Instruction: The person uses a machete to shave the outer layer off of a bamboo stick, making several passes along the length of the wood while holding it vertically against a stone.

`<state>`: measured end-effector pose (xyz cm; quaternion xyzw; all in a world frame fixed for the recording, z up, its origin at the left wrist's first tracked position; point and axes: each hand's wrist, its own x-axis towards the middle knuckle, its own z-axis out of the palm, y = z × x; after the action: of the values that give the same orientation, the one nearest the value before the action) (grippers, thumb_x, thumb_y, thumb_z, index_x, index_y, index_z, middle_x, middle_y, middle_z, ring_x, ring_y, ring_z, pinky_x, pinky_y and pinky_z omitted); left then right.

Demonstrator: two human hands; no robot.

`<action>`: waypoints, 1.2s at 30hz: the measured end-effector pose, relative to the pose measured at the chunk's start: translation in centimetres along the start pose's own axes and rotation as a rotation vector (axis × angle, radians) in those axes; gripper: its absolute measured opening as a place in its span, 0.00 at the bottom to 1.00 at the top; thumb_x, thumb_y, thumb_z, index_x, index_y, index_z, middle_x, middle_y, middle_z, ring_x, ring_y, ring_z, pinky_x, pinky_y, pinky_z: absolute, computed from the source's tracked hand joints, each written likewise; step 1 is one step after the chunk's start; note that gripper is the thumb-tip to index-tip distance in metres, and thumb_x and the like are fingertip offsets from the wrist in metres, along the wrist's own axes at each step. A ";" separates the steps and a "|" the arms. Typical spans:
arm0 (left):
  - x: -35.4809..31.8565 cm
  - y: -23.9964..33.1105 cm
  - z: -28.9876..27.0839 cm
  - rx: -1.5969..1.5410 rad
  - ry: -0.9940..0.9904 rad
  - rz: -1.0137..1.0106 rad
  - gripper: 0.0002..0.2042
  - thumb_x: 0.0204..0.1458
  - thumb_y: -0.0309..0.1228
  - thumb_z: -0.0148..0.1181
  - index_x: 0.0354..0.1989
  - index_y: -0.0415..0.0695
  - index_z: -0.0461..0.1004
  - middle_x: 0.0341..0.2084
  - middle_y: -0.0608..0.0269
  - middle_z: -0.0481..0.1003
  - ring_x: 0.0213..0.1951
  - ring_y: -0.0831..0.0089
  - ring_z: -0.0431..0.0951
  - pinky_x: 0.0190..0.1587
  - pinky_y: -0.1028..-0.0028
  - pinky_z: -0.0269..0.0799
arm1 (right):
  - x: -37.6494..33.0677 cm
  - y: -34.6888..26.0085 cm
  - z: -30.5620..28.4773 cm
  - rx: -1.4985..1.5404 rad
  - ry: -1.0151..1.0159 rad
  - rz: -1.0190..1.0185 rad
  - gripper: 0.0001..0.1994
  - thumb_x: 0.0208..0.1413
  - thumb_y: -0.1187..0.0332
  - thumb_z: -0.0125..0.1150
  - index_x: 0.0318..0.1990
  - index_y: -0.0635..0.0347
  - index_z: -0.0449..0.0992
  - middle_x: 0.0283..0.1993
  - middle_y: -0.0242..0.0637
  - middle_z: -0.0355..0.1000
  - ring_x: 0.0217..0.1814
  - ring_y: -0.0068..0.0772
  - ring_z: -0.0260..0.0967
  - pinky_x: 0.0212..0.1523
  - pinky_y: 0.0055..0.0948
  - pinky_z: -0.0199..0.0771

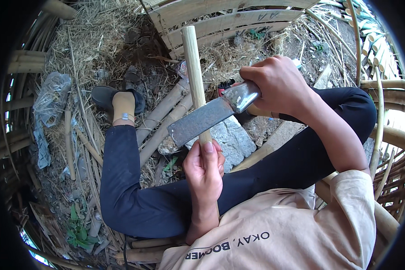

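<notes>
My left hand (204,170) is closed around the lower part of a pale wooden stick (192,65), thumb laid along it. The stick stands up and away from me, its cut end at the top. My right hand (280,85) grips the handle of a broad, dark, rust-stained knife (201,120). The blade lies across the front of the stick, just above my left thumb, and its squared tip points left. Something shiny covers the handle's inner end. Behind the stick and blade sits a grey rock (231,141).
A slatted wooden crate (229,20) stands at the far side. Bamboo poles (166,105) lie between my feet, near dry straw and a clear plastic bag (53,96) on the left. Cut bamboo pieces (378,49) are heaped far right. Bamboo rails (389,96) border the right.
</notes>
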<state>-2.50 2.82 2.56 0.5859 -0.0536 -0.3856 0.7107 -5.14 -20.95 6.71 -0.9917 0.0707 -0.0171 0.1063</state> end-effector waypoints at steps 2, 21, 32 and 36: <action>0.0 -0.1 0.0 0.010 -0.003 0.011 0.14 0.70 0.39 0.45 0.34 0.44 0.66 0.14 0.76 0.58 0.15 0.90 0.54 0.15 0.86 0.48 | 0.0 -0.1 0.1 -0.003 0.005 0.005 0.09 0.36 0.69 0.66 0.28 0.57 0.76 0.21 0.42 0.73 0.28 0.50 0.76 0.31 0.44 0.75; 0.1 0.3 -0.1 0.015 0.045 0.003 0.15 0.70 0.40 0.45 0.33 0.44 0.66 0.15 0.76 0.57 0.16 0.90 0.53 0.16 0.85 0.47 | -0.2 -0.2 0.1 -0.028 -0.046 0.048 0.08 0.37 0.68 0.66 0.27 0.59 0.77 0.21 0.45 0.74 0.27 0.52 0.76 0.31 0.45 0.77; -0.4 -0.2 0.2 0.140 0.126 0.029 0.15 0.70 0.34 0.43 0.31 0.39 0.65 0.16 0.74 0.59 0.18 0.88 0.55 0.19 0.81 0.48 | 0.1 0.0 2.7 0.082 0.081 0.054 0.05 0.44 0.68 0.65 0.26 0.59 0.80 0.19 0.46 0.73 0.24 0.50 0.76 0.29 0.44 0.75; -0.4 -0.2 -0.2 0.152 0.127 0.034 0.15 0.70 0.37 0.43 0.32 0.41 0.65 0.16 0.75 0.58 0.17 0.89 0.54 0.18 0.83 0.47 | 1.1 0.4 3.0 0.027 0.101 0.047 0.04 0.43 0.70 0.64 0.28 0.58 0.81 0.20 0.45 0.74 0.24 0.49 0.76 0.29 0.45 0.75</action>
<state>-2.79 3.20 2.45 0.6605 -0.0473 -0.3302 0.6726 -3.97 -20.86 3.70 -0.9861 0.0990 -0.0654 0.1164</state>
